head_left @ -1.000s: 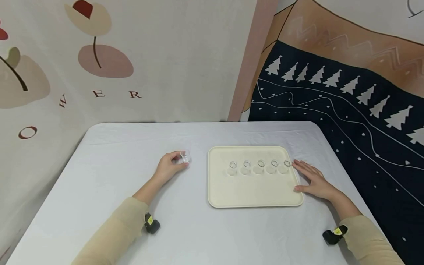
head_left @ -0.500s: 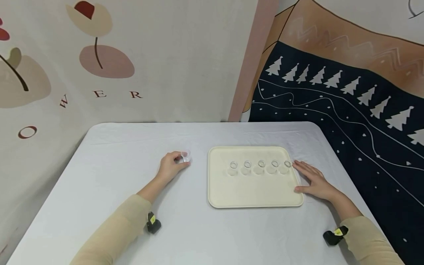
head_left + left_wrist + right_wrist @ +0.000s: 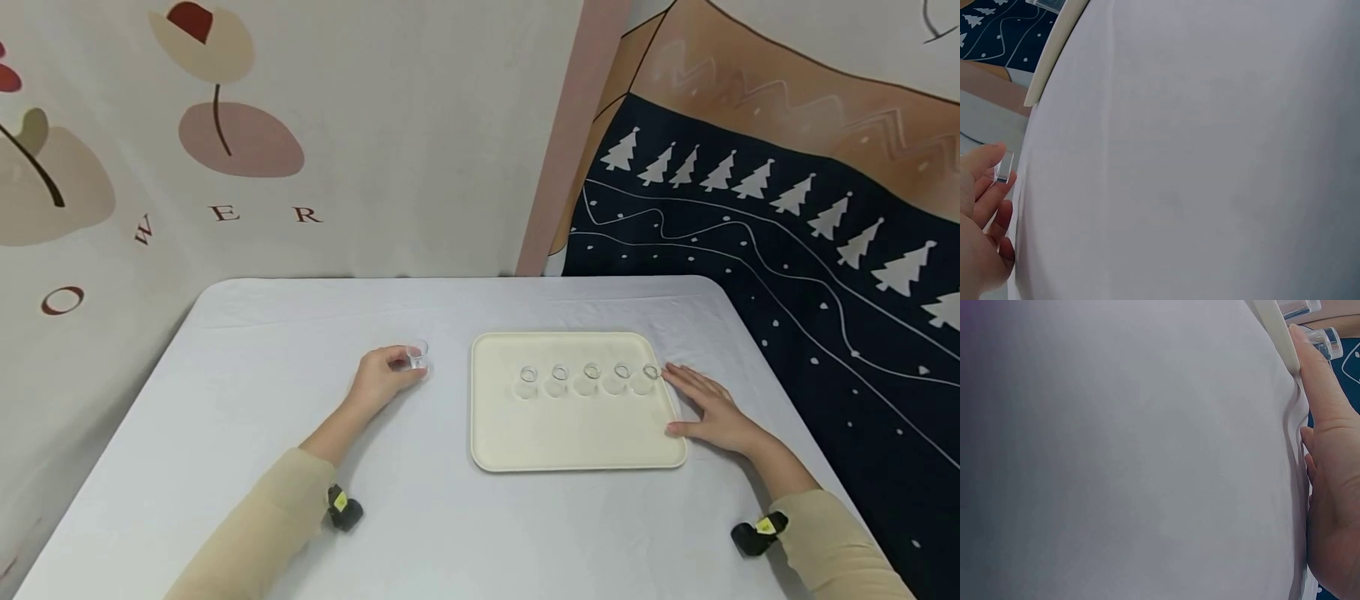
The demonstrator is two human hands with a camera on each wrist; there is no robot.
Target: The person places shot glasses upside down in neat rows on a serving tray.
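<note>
In the head view my left hand, left of the tray, pinches a small clear cup between thumb and fingers, its mouth facing up. The left wrist view catches the same cup at the far left, under the thumb. My right hand lies along the right edge of the cream tray, fingers nearly straight, thumb on the rim. A row of several small clear containers crosses the tray's middle, the rightmost close by the right fingertips.
A white cloth covers the table. Printed hangings stand behind it: a pale one with flower shapes, and a dark blue one with white trees at the right. Each forearm wears a black wrist camera.
My left hand shifts slightly right, then back left, and the cup it pinches now stands a little more upright. The right hand, tray and row of containers stay in place.
</note>
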